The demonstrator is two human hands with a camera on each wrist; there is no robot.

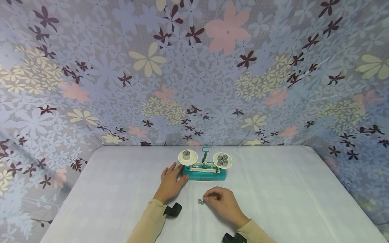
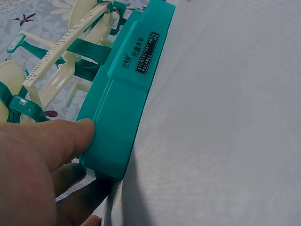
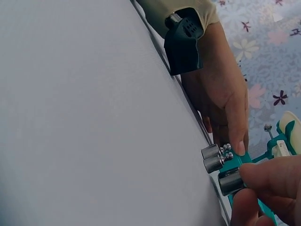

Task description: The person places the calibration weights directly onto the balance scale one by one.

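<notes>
A teal tray balance (image 1: 204, 175) stands on the table with two cream pans. My left hand (image 1: 171, 184) holds the left end of its base, the thumb (image 2: 70, 139) on the teal plastic and other fingers round the end. One larger metal weight (image 1: 186, 155) sits in the left pan (image 1: 182, 162). Several smaller knobbed weights (image 1: 222, 160) stand in the right pan (image 1: 229, 164). In front of the balance my right hand (image 1: 223, 204) pinches a metal weight (image 3: 230, 182) between thumb and fingers. Beside it, two small weights (image 3: 214, 164) are on the table.
A white cloth covers the table (image 1: 288, 195). Behind it and at both sides hangs a flowered fabric (image 1: 194, 84). Black wrist cameras are strapped to the left wrist (image 1: 173, 210) and the right wrist (image 1: 234, 238).
</notes>
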